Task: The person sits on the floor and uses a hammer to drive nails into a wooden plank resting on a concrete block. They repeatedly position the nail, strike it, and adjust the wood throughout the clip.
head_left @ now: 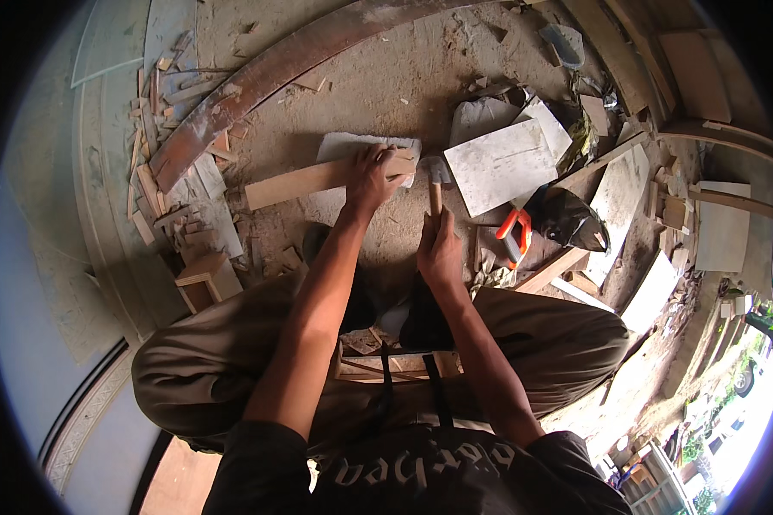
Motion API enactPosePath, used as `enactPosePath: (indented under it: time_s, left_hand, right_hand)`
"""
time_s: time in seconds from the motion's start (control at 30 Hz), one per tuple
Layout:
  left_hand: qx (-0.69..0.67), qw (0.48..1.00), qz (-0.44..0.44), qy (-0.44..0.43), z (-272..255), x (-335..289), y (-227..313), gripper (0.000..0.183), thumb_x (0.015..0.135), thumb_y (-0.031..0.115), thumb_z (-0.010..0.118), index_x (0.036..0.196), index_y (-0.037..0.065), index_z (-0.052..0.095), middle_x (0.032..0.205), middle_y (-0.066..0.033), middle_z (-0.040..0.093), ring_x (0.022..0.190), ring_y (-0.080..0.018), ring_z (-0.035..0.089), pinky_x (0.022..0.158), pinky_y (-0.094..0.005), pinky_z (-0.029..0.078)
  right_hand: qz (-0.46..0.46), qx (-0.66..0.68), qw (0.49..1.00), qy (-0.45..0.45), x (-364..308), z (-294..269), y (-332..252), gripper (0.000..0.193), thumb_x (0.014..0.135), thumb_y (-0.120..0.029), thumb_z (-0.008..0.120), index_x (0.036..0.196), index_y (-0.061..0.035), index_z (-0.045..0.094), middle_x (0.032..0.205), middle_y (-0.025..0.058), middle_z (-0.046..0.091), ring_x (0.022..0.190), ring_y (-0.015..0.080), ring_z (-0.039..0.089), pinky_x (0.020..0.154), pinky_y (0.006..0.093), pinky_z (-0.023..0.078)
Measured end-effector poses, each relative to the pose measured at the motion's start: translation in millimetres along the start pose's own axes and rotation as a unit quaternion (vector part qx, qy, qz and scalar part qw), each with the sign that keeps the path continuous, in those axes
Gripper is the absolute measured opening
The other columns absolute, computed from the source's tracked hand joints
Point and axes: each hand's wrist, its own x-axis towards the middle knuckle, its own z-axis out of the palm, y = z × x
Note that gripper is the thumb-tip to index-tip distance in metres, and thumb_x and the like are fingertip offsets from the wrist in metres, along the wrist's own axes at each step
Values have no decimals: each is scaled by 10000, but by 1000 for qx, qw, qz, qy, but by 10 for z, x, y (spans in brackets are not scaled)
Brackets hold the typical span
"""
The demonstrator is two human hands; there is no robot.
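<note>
My left hand [372, 180] grips a flat light-brown wooden board [296, 184] near its right end. Beneath the board lies a pale slab [339, 148], its far edge showing past the wood. In my right hand [440, 253] is a hammer [436, 176], its wooden handle running up from my closed fingers. The hammer head sits just right of the board's end, apart from it. What my left fingertips do at the board's far side is hard to make out.
A white panel [500, 167] and an orange-handled saw or tool [515, 236] lie right of the hammer. A long curved brown plank [258, 77] arcs across the far side. Wood scraps [202, 227] litter the left floor. A small wooden box [208, 281] stands near my left knee.
</note>
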Motion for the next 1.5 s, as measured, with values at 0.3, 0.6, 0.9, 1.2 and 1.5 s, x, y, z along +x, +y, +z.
enactPosePath:
  time_s: [0.3,0.6,0.9,1.2,1.5]
  left_hand:
    - [-1,998,25,-51,-53,16,57,616,775,319,751,1336,178,538,1326,-79,525,1259,-327,444,1040,-526,334]
    - [38,997,15,-70,-22,46,5,562,843,461,651,1317,170,570,1475,-80,426,1388,-282,348,1115,-555,237]
    - [34,997,7,-69,30,61,12,618,829,512,637,1334,166,551,1445,-84,461,1356,-280,391,1109,-554,243]
    - [43,995,14,-85,47,101,36,609,822,474,664,1325,150,551,1456,-96,441,1362,-293,377,1103,-552,261]
    - [50,996,19,-68,27,74,-7,607,822,472,661,1327,151,554,1444,-92,458,1332,-280,417,1082,-533,288]
  right_hand:
    - [-46,62,994,83,77,-109,-197,306,993,-187,493,1242,-16,442,653,188,550,545,344,563,518,428,417]
    - [45,98,993,-43,67,-209,-408,327,1012,-262,447,1174,21,479,705,248,589,688,434,634,569,465,449]
    - [79,-2,997,-10,88,-46,39,310,1007,-285,437,926,13,462,653,311,553,653,529,559,529,555,400]
    - [81,-46,995,-36,43,13,30,319,1003,-293,449,941,18,485,677,326,572,725,521,593,564,562,421]
    - [18,28,999,-2,143,-126,-342,261,1001,-246,454,943,9,456,636,304,558,642,505,591,509,546,409]
